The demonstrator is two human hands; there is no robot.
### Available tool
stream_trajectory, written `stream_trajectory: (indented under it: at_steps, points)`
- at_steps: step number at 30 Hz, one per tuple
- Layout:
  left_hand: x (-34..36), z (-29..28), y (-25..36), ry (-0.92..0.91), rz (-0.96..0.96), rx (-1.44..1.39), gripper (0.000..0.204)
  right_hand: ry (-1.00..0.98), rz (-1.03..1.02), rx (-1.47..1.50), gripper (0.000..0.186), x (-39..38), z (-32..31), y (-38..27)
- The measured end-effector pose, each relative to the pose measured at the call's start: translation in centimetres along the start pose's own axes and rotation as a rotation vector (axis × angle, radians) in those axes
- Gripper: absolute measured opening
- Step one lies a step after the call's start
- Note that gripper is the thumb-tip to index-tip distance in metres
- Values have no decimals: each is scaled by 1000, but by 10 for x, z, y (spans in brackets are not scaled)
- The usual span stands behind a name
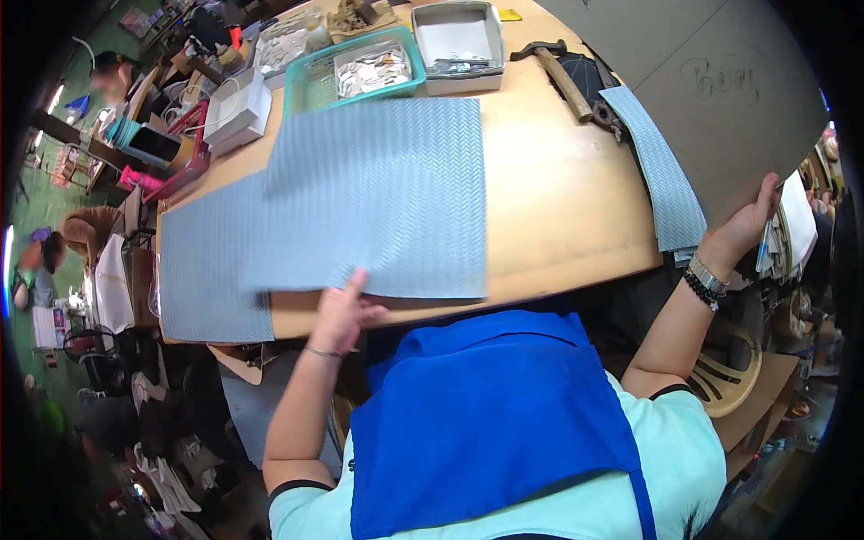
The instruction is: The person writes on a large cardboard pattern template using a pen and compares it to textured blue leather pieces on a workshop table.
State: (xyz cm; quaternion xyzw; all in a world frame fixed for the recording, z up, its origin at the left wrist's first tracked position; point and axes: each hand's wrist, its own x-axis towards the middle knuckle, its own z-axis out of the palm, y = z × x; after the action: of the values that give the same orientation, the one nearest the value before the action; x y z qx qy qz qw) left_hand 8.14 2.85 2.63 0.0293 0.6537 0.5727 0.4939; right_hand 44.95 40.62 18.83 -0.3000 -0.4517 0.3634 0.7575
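Note:
My left hand [340, 315] pinches the near edge of a light blue sheet [387, 198] with a woven-looking texture. The sheet is slightly smeared by motion and overlaps a similar blue sheet [211, 261] lying at the table's left. On the right, my right hand [745, 220] grips the lower edge of a large grey cardboard panel [720, 99], which has faint handwriting on it. Some of its fingers are hidden by the panel. Beside that panel, narrow blue textured strips [664, 180] lie along the table's right edge.
A hammer [562, 81] lies at the back right near a dark tool. Behind the blue sheets stand a teal basket [306, 85] with small pale pieces and a white box [457, 36]. A red tray [193, 157] is at the left edge. Other people are farther left.

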Motion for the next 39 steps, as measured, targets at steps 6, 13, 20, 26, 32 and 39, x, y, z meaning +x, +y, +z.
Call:
stream_trajectory:
  at_steps: [6,13,20,26,32,39]
  points:
    - [-54,23,37,-729,-138,337,55,-41,-55,-54,53,14,-13,15]
    - [37,-69,45,481,718,1629,81,-76,-13,-45,47,11,-26,14]
    - [80,-30,58,254,641,1604,96,-266,205,-23,38,22,-54,35]
    - [134,-30,53,234,848,1262,78,-531,411,-193,36,-40,-43,78]
    - [125,-59,73,383,671,1329,67,-846,659,-267,46,-120,-11,125]
    - [122,-48,74,407,680,1389,80,-921,459,-437,57,-140,7,156]
